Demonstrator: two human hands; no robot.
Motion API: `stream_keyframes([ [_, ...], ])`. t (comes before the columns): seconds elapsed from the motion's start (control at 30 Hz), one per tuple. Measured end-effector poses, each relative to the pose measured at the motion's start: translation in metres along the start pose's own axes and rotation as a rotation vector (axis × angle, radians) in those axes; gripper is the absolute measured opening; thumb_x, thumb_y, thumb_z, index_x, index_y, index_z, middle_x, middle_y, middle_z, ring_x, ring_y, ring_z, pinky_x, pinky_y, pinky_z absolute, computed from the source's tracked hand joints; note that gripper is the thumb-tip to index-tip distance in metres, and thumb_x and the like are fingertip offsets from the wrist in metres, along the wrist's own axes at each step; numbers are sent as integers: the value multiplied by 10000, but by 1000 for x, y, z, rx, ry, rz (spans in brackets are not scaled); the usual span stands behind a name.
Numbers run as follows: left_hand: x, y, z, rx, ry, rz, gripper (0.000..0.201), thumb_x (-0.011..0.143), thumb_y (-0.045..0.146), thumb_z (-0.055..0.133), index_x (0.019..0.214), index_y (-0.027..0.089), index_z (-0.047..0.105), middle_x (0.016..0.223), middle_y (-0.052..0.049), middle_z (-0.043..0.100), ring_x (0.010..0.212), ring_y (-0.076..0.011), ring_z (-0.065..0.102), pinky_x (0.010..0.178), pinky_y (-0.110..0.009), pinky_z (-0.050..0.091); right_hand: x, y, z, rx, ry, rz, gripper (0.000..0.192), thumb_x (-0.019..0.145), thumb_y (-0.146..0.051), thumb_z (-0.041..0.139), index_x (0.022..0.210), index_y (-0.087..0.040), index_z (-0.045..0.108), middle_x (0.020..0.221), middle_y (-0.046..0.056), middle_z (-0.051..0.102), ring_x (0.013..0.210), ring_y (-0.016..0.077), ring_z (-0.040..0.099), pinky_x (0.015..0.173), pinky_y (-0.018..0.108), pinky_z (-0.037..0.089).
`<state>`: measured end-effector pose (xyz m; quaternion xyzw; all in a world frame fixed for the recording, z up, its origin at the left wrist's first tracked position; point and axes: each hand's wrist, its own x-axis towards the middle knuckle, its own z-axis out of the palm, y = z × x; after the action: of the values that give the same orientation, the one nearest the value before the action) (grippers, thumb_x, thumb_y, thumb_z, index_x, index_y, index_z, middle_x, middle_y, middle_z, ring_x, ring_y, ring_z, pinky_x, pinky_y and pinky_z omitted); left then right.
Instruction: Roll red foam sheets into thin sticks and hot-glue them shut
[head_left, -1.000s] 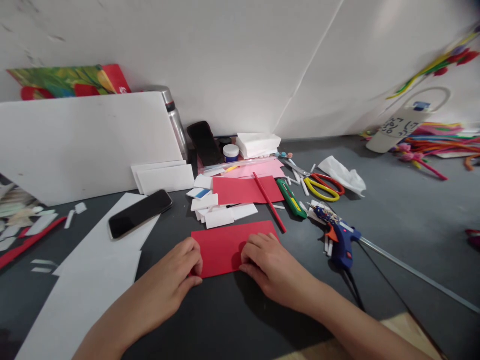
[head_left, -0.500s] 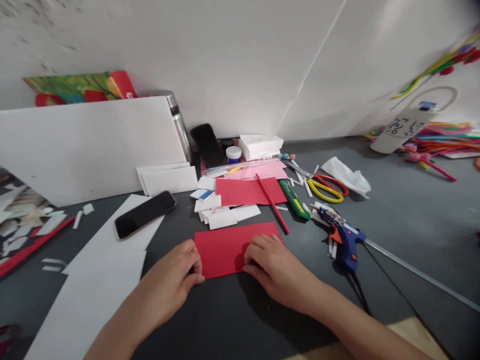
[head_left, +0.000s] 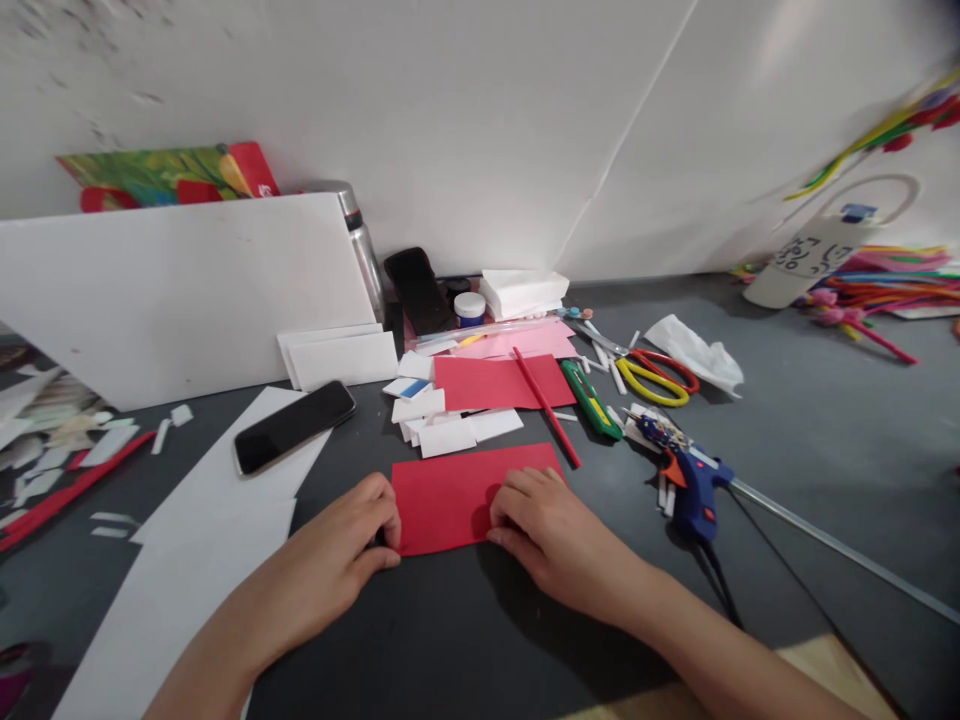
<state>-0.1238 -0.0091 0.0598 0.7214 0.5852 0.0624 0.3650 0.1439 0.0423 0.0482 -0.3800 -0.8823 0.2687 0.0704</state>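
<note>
A red rectangle of paper or card (head_left: 442,500) lies on the dark table in front of me. At its left edge is my left hand (head_left: 367,530), fingers curled and closed, thumb and fingertips meeting by the near left corner. My right hand (head_left: 532,520) covers the right part of the same red sheet, its fingers bent and pressed together on it; the fingertips are partly hidden. Just beyond lie small white card pieces (head_left: 448,437), another red sheet (head_left: 480,383) and a thin red stick (head_left: 547,408).
To the right are a green cutter (head_left: 591,400), scissors (head_left: 652,383) and a blue glue gun (head_left: 697,500) with its cord. On the left, a phone (head_left: 295,427) rests on white sheets (head_left: 202,590). A large white board (head_left: 187,300) stands behind, near a steel bottle (head_left: 366,260).
My left hand has shifted slightly left, and its thumb overlaps the red sheet less. My right hand and the sheet stay nearly where they were.
</note>
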Motion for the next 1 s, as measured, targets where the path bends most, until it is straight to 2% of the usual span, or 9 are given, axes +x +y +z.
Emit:
stream_keyframes([
  [0.4,2,3,4,88,38,-93,116,882,194,488,769,220,498,943,-4,543,810,-175,582,751,-318,452,0,-1,-1,1,-3,-4,100,960,-196,555,868,-178,590,943,50,616,898,196,544,833,340,351],
  [0.5,-6,14,7,186,109,-103,63,878,196,503,846,225,548,978,-36,579,871,-223,599,778,-374,477,1,-1,-1,-4,-1,0,87,954,-193,559,879,-177,597,951,49,618,902,197,544,840,344,347],
  [0.6,-14,39,29,389,246,-18,154,909,224,487,987,224,619,1074,-102,641,996,-312,612,815,-458,497,0,0,1,-4,4,-12,88,949,-191,554,876,-170,599,947,53,619,892,196,542,826,337,347],
  [0.67,-16,59,57,501,355,168,256,931,232,473,1146,214,610,1157,-120,672,1056,-320,625,842,-455,512,0,1,2,-8,18,-37,86,939,-171,541,874,-163,598,943,60,617,881,196,537,806,328,349],
  [0.73,-14,73,87,606,466,359,442,950,281,479,1370,142,478,1385,-168,584,1264,-325,543,964,-453,488,-1,3,5,-20,36,-50,80,901,-111,533,879,-154,596,941,66,616,872,195,532,792,321,349],
  [0.77,-12,76,100,652,522,397,518,957,304,474,1429,104,408,1456,-192,524,1343,-341,476,1004,-479,465,-1,4,5,-26,42,-52,93,880,-85,530,877,-151,595,937,66,616,866,193,530,787,318,349],
  [0.8,-9,77,111,681,570,402,576,964,344,468,1459,70,360,1485,-216,487,1381,-354,432,1018,-499,451,-1,5,6,-32,47,-49,104,865,-68,529,873,-149,594,936,66,615,863,191,528,787,316,349],
  [0.87,-6,72,124,704,586,354,706,971,455,446,1501,21,279,1519,-247,431,1415,-380,381,1039,-536,428,-2,6,7,-37,50,-41,89,876,-83,535,862,-149,595,934,65,615,866,188,529,790,312,349],
  [1.0,-1,52,127,699,602,267,810,975,548,400,1541,12,180,1528,-271,403,1422,-398,369,1041,-568,417,-1,6,6,-34,41,-41,109,944,-199,552,860,-154,604,927,59,619,876,187,538,792,309,351],
])
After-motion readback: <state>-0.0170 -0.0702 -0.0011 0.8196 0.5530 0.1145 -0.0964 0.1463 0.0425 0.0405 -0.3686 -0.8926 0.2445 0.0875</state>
